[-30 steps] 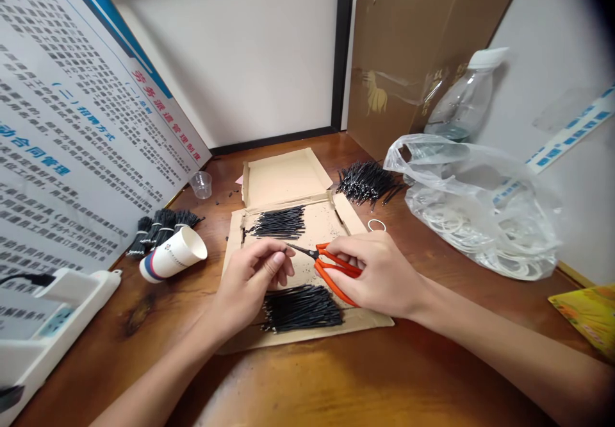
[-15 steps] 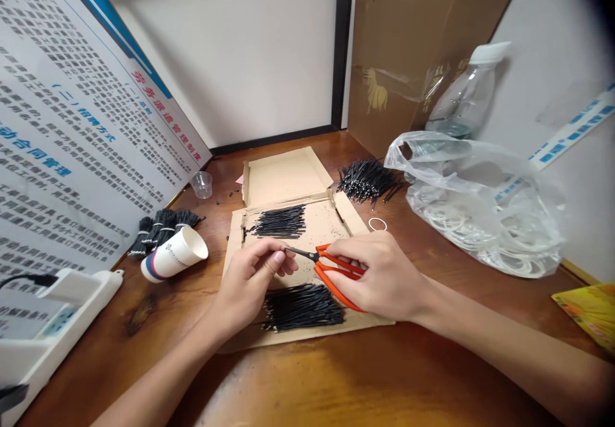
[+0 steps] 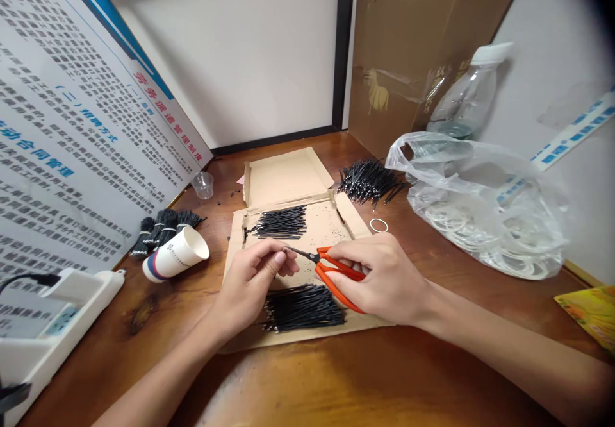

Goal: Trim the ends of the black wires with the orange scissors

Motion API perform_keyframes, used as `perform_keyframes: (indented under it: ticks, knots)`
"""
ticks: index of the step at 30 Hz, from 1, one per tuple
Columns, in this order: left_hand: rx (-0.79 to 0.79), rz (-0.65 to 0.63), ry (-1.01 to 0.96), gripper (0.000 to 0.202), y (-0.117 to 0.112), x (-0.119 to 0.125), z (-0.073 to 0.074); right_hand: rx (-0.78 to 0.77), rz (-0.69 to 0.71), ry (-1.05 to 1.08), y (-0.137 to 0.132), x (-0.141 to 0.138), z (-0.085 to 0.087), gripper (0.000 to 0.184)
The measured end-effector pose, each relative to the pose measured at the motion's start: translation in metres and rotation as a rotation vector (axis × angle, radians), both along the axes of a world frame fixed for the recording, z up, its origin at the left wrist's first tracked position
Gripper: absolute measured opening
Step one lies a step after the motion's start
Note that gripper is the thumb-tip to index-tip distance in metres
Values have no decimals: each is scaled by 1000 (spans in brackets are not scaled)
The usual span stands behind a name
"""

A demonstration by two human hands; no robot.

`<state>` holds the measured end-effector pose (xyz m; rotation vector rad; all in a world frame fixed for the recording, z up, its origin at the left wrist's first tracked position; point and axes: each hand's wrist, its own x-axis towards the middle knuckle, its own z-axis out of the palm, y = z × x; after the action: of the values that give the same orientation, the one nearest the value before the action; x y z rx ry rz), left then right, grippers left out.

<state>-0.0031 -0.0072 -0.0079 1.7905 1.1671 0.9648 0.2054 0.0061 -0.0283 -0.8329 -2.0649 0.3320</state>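
My right hand [image 3: 384,276] is closed around the orange handles of a pair of scissors [image 3: 340,273], whose dark blades point left. The blade tips meet the fingertips of my left hand [image 3: 259,273], which is closed in a pinch; whatever it grips is too small and hidden to make out. Both hands are above an opened cardboard box [image 3: 317,225]. Just below them lies a row of short black wires [image 3: 305,307] with bright ends. Another row of black wires [image 3: 281,222] lies behind my left hand. Small dark scraps dot the cardboard.
A loose heap of black wires [image 3: 368,182] and a white ring [image 3: 378,225] lie right of the box. Tied wire bundles [image 3: 166,228], a tipped paper cup [image 3: 177,255] and a power strip [image 3: 72,331] are at left. A plastic bag [image 3: 485,222] and bottle [image 3: 464,97] stand at right.
The hands and scissors hold almost the same position. The whole view has shifted very slightly; nothing was picked up or let go.
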Motion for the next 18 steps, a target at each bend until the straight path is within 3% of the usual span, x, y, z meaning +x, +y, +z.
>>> perform_keyframes:
  ticks: [18]
  knots:
    - [12, -22, 18, 18, 2, -3, -4, 22, -18, -46, 3, 1, -2, 17]
